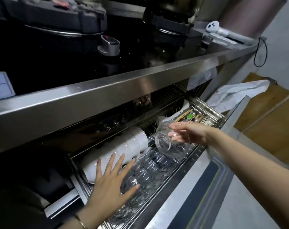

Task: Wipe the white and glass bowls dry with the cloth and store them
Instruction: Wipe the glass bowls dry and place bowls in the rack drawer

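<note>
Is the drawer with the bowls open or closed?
Open. The drawer is pulled out from under the counter, showing white bowls and glass bowls inside.

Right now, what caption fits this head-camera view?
Right hand holds a glass bowl over the open drawer rack; left hand spread over stacked glass bowls.

Legible text, labels, brands and numbers: none could be read. One small red mark was noted on the stove knob (109,40), far and left of centre, but no lettering or figure could be made out on it. Faint lines were seen on the pale panel (1,85) at the left edge; they were too blurred to be read.
</note>
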{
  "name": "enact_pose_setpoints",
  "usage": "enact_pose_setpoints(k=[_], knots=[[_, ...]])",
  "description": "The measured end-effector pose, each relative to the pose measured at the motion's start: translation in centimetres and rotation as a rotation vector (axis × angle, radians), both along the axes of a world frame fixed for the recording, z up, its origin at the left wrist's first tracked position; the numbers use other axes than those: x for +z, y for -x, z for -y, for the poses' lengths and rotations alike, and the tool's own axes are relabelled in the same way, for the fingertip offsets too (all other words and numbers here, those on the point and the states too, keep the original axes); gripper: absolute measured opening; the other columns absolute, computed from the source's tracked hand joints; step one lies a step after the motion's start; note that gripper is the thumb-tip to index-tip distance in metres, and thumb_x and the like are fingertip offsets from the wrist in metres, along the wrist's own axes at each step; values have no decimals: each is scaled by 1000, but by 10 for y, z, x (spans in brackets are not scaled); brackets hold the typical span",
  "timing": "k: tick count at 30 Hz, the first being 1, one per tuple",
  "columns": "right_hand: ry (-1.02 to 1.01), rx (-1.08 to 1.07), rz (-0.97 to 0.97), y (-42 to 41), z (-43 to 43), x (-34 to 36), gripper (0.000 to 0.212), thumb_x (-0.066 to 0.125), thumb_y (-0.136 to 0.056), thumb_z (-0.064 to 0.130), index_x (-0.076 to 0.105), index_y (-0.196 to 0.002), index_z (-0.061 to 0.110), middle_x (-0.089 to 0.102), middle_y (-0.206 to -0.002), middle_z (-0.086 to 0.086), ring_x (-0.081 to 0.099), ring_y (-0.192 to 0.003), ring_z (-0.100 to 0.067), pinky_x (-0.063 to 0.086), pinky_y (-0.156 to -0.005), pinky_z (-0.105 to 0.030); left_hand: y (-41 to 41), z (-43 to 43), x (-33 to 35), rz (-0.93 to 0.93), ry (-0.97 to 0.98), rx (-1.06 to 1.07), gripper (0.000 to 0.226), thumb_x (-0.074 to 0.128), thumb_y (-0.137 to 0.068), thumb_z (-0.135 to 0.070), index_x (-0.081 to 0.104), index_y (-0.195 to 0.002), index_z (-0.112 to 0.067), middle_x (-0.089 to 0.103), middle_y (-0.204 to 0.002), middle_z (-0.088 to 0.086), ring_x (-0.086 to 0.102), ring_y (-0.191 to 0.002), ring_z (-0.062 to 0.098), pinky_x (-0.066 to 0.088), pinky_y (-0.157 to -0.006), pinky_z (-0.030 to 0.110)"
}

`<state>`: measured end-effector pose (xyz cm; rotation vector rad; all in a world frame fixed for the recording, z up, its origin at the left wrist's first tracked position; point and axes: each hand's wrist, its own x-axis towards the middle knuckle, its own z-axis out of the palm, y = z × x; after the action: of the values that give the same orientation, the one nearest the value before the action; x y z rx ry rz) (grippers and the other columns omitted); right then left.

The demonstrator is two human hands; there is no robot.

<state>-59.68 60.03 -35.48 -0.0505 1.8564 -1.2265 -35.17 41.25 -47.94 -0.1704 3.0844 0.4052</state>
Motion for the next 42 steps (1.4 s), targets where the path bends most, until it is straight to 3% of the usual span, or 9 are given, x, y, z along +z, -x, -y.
enact_pose_setpoints(k=[6,13,19,23,29,33,36,39,42], knots=[[-100,3,64,22,5,-28,15,55,-92,13,60,-106,10,62,-96,-8,60,-78,-17,53,-59,-22,2,-2,-10,-62,53,32,65,26,-89,-73,38,-142,-36,44,-144,2,36,-135,30,16,-107,48],[-217,63,150,30,14,-42,14,47,-96,9,60,-103,10,68,-81,-6,61,-63,-14,54,-47,-21,1,-1,-12,-57,59,30,66,26,-90,-72,36,-144,-35,43,-145,1,34,-137,30,14,-107,48],[-329,162,170,34,19,-55,35,49,-96,12,50,-130,3,59,-87,-8,59,-66,-14,55,-52,-21,0,-1,-12,-67,54,26,66,26,-90,-71,36,-144,-34,44,-144,1,35,-135,31,9,-109,47],[-335,192,203,37,23,-65,17,50,-96,13,58,-111,8,62,-84,-7,63,-57,-12,55,-53,-21,1,-1,-11,-77,43,30,66,26,-90,-71,34,-144,-34,44,-144,0,34,-136,30,7,-110,48],[-334,288,229,30,32,-77,17,42,-100,11,54,-112,8,66,-81,-5,65,-55,-9,55,-51,-19,1,-1,-10,-83,-1,35,65,25,-90,-71,33,-144,-36,45,-144,-1,32,-138,28,6,-110,48],[-343,331,220,26,36,-77,16,51,-94,20,58,-105,10,61,-90,-4,62,-71,-12,55,-65,-21,0,-2,-9,-89,-32,40,65,24,-90,-72,30,-145,-37,45,-144,0,31,-139,27,3,-111,47],[-418,398,156,23,36,-79,47,65,-83,33,58,-120,5,62,-109,-12,58,-94,-21,49,-91,-35,0,-1,-9,-100,-47,40,65,23,-90,-72,29,-145,-38,44,-144,-1,27,-140,27,-1,-112,47],[-453,422,95,18,39,-80,45,52,-96,25,49,-131,-3,59,-94,-6,56,-78,-14,49,-72,-25,0,-2,-7,-89,-75,43,67,21,-90,-73,31,-145,-37,42,-145,-1,22,-142,26,-5,-113,46],[-456,401,45,16,41,-81,29,47,-98,20,56,-114,-3,56,-82,-4,52,-67,-11,47,-61,-22,0,-2,-8,-101,-100,46,68,17,-89,-75,28,-145,-38,37,-148,-4,15,-144,25,-7,-113,47]])
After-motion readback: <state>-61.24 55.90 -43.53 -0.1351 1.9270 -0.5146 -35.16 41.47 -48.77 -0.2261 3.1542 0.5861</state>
